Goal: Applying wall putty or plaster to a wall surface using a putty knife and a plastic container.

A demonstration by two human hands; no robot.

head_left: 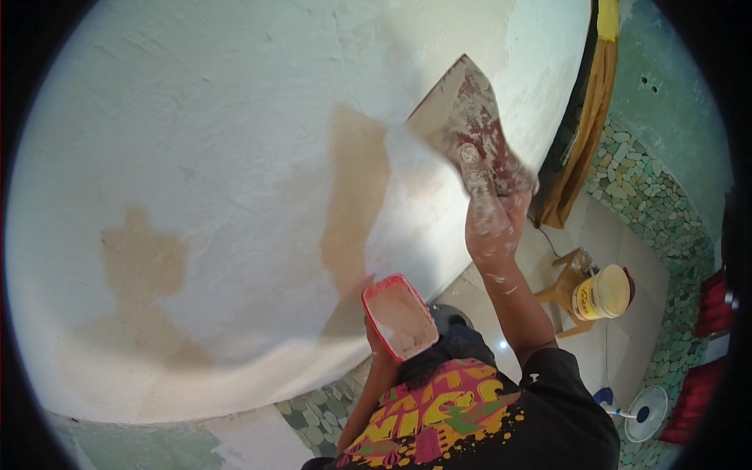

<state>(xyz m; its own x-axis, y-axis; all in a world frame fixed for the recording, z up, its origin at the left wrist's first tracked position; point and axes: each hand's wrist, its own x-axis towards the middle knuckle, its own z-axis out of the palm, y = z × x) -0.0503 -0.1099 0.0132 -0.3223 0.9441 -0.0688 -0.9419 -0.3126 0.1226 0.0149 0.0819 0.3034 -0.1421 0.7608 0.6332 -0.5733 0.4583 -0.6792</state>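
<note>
My right hand (492, 205) is raised at the upper middle right, gripping a wide putty knife (453, 106) smeared with pale paste; its fingers and thumb are coated with it too. The blade is close to a curved, white plastered surface (219, 133), though I cannot tell whether it touches. Low in the middle, my left hand (376, 341) holds a red-rimmed rectangular tub (399, 317) of pinkish-beige paste. Shadows fall across the white surface.
A small brown stool (560, 290) on the tiled floor (627, 251) carries a yellow-labelled bucket (601, 293). A fan (646, 413) stands at the lower right near red curtains (693, 399). A long wooden piece (583, 133) lines the surface's right edge, beside green pebble-clad walling (615, 160).
</note>
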